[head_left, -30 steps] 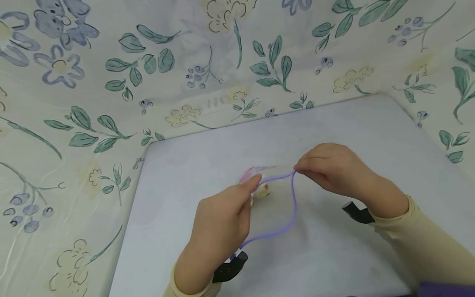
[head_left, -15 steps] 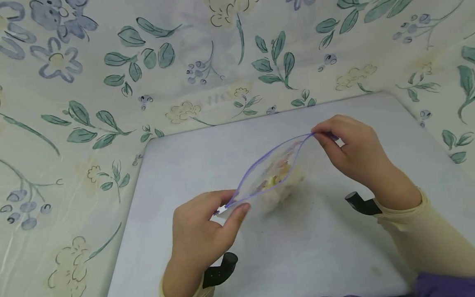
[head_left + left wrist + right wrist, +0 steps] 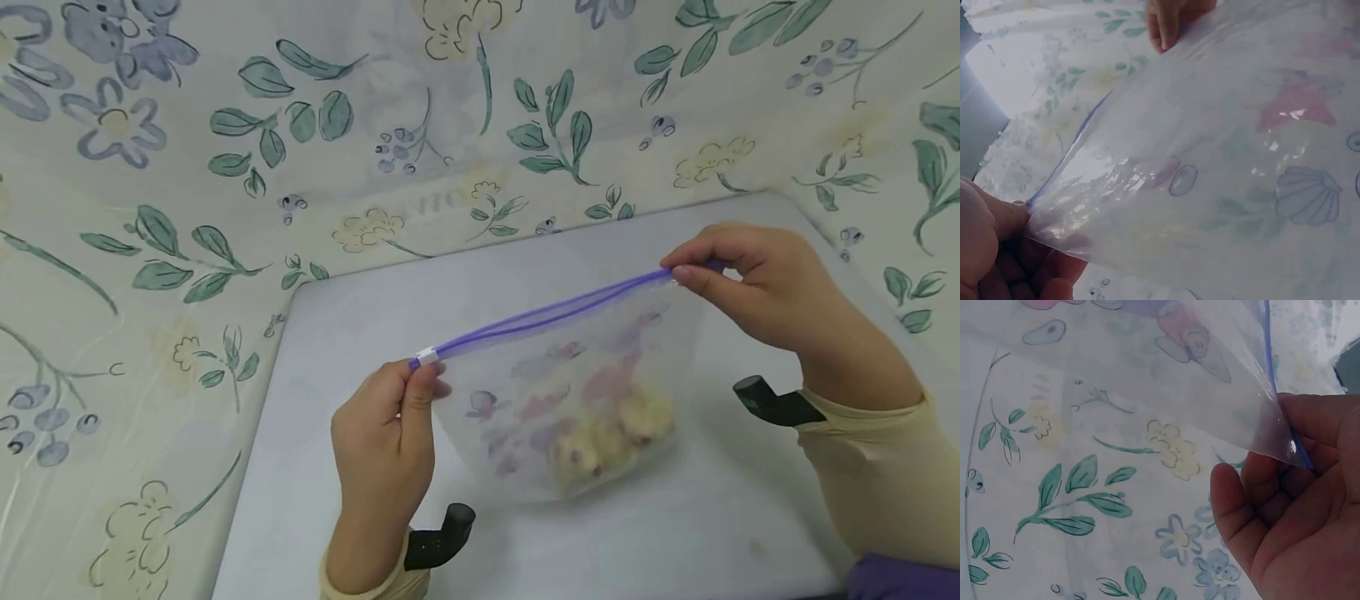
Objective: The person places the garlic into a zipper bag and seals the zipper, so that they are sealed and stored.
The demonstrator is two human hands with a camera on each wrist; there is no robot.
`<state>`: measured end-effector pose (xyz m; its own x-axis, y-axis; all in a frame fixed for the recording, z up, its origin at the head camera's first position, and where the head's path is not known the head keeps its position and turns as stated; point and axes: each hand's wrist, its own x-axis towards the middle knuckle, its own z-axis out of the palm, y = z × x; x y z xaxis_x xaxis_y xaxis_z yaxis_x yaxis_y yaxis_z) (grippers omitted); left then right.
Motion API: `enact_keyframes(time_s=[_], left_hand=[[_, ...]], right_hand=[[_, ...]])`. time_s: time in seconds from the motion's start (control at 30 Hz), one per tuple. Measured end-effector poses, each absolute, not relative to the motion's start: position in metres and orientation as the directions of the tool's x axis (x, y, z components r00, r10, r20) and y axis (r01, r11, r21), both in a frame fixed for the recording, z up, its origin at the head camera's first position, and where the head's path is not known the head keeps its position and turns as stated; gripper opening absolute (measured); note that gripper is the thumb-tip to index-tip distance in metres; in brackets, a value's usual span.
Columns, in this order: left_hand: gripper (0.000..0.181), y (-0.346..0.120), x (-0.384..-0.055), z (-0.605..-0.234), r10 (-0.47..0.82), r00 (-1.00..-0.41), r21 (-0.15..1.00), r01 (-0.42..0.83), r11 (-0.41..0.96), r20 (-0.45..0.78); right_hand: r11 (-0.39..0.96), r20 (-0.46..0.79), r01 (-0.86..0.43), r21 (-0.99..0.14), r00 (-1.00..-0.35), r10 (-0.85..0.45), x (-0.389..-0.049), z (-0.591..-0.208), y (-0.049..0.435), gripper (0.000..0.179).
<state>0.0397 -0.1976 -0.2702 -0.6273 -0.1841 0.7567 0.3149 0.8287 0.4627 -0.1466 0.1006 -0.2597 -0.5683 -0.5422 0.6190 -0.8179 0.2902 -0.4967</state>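
A clear slider zip bag (image 3: 517, 375) printed with pink and purple sea shapes hangs stretched between both hands. Its purple zip strip runs along the top, the two edges slightly apart in the middle. Pale yellow plush-like lumps (image 3: 611, 437) with small dark spots lie in its lower right part. My left hand (image 3: 386, 446) pinches the top left corner, right beside the white slider (image 3: 427, 356). At the opposite top corner my right hand (image 3: 772, 292) grips the strip between thumb and fingers. Shell and starfish prints (image 3: 1297, 109) show on the bag in the left wrist view.
A white tabletop (image 3: 360, 308) with rounded corners lies under the bag. Floral cloth (image 3: 300, 167) rises behind and beside it. Black wrist mounts (image 3: 442, 537) stick out at both cuffs, and purple fabric (image 3: 900, 577) shows at the lower right.
The bag has turned from mouth-up, with its opening spread wide, to side-on, its strip pulled nearly straight. My right hand has moved up and right, my left hand left and slightly upward.
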Motion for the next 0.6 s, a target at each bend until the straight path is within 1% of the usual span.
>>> enact_keyframes(time_s=[0.1,0.17,0.2,0.23,0.3,0.4,0.47,0.53,0.6], left_hand=[[0.012,-0.196,0.034,-0.274,-0.191,-0.656,0.470,0.279,0.837,0.730],[0.012,-0.195,0.031,-0.277,-0.186,-0.662,0.471,0.281,0.836,0.726],[0.013,-0.194,0.030,-0.278,-0.180,-0.661,0.466,0.285,0.838,0.728],[0.013,-0.193,0.029,-0.279,-0.177,-0.658,0.463,0.290,0.837,0.732],[0.014,-0.192,0.029,-0.279,-0.173,-0.651,0.454,0.292,0.842,0.739],[0.015,-0.189,0.030,-0.279,-0.167,-0.646,0.438,0.283,0.853,0.744],[0.016,-0.187,0.030,-0.279,-0.157,-0.652,0.423,0.272,0.864,0.741],[0.020,-0.186,0.030,-0.278,-0.133,-0.655,0.400,0.276,0.874,0.743],[0.025,-0.184,0.030,-0.277,-0.109,-0.647,0.371,0.284,0.884,0.755]], right_hand=[[0.383,0.554,-0.783,-0.490,-0.619,-0.557,-0.148,-0.263,0.098,0.021],[0.464,0.531,-0.767,-0.442,-0.641,-0.554,-0.146,-0.263,0.089,0.024],[0.489,0.535,-0.769,-0.411,-0.638,-0.554,-0.143,-0.262,0.082,0.027],[0.494,0.553,-0.781,-0.381,-0.621,-0.556,-0.140,-0.260,0.074,0.030],[0.461,0.613,-0.831,-0.313,-0.547,-0.570,-0.130,-0.256,0.056,0.037],[0.323,0.689,-0.924,-0.204,-0.369,-0.623,-0.111,-0.247,0.028,0.041],[0.234,0.703,-0.963,-0.132,-0.258,-0.663,-0.097,-0.242,0.010,0.040],[0.172,0.695,-0.982,-0.075,-0.175,-0.697,-0.085,-0.239,-0.008,0.038],[0.139,0.680,-0.990,-0.039,-0.128,-0.722,-0.077,-0.237,-0.023,0.036]])
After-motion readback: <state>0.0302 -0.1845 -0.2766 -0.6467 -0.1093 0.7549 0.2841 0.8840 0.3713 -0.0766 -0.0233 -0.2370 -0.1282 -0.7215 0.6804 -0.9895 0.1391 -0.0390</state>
